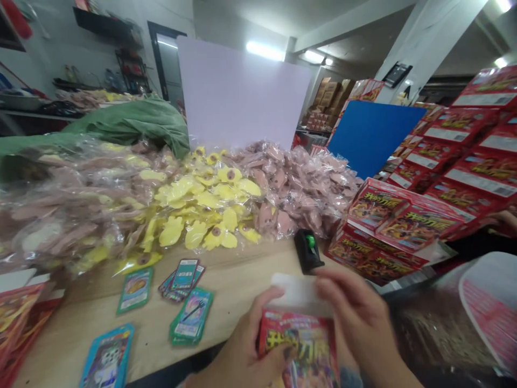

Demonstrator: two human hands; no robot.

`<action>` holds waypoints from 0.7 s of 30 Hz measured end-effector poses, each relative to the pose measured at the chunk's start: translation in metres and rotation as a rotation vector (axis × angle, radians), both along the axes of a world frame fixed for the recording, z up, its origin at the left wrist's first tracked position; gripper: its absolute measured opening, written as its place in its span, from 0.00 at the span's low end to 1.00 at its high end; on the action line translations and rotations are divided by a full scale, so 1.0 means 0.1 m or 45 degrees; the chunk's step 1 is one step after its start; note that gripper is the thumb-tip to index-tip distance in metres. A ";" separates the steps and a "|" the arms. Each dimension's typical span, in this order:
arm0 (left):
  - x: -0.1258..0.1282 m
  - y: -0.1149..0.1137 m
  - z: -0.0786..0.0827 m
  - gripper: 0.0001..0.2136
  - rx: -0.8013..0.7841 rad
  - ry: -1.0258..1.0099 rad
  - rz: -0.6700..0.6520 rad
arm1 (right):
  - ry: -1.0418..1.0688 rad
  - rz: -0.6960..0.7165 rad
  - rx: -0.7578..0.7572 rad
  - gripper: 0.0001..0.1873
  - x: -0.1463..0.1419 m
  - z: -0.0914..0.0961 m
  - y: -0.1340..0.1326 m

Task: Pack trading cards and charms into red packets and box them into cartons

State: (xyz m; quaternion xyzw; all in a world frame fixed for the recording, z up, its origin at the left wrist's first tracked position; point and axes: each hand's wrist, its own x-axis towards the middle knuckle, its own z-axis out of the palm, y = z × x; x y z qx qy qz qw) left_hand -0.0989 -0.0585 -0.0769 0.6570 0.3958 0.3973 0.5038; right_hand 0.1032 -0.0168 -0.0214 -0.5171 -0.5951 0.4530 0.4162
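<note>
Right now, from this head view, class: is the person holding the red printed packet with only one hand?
No, the left hand and the right hand are both gripping the red printed packet.

Packing area in a cramped stockroom or small warehouse for toys and card goods: big stacks of red printed boxes (pixel 456 145) and cardboard cartons (pixel 327 94) fill the back and right side. A wooden worktable (pixel 97 307) holds heaps of plastic-bagged pink and yellow items (pixel 210 199), loose trading cards (pixel 181 283) and a red printed packet (pixel 299 339), under fluorescent ceiling lights (pixel 264 51), with wall shelves (pixel 131 70) behind.
</note>
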 end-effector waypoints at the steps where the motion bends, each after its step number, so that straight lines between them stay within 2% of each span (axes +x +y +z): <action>1: 0.02 -0.03 -0.01 0.27 0.075 0.007 0.066 | 0.110 -0.212 -0.015 0.14 0.02 -0.06 -0.08; 2: 0.05 -0.05 -0.02 0.23 0.161 0.026 0.082 | 0.233 -0.288 -0.134 0.16 0.04 -0.13 -0.17; 3: 0.07 -0.06 -0.01 0.19 0.224 0.054 0.046 | 0.369 -0.241 -0.320 0.17 0.04 -0.21 -0.26; 5: 0.10 -0.06 -0.02 0.11 0.253 0.097 -0.104 | 0.635 -0.008 -0.696 0.22 0.05 -0.39 -0.42; 7: 0.15 -0.06 -0.10 0.06 0.075 0.140 -0.186 | 0.797 0.113 -0.922 0.25 0.05 -0.57 -0.50; 9: 0.20 -0.08 -0.27 0.07 -0.199 0.177 -0.149 | 0.805 0.149 -1.019 0.28 0.08 -0.71 -0.48; 11: 0.25 -0.12 -0.47 0.12 -0.384 0.169 -0.025 | 0.706 0.210 -1.006 0.31 0.12 -0.78 -0.39; 14: 0.31 -0.19 -0.64 0.20 -0.422 0.089 0.223 | 0.457 0.525 -0.814 0.30 0.17 -0.68 -0.21; 16: 0.32 -0.23 -0.61 0.28 -0.403 0.080 0.329 | 0.252 0.712 -0.650 0.25 0.16 -0.56 -0.15; 19: 0.31 -0.26 -0.44 0.41 -0.369 0.164 0.297 | -0.019 0.714 -0.479 0.21 0.07 -0.42 -0.13; 21: 0.29 -0.28 -0.34 0.42 -0.354 0.227 0.229 | -0.147 0.756 -0.420 0.20 -0.01 -0.37 -0.15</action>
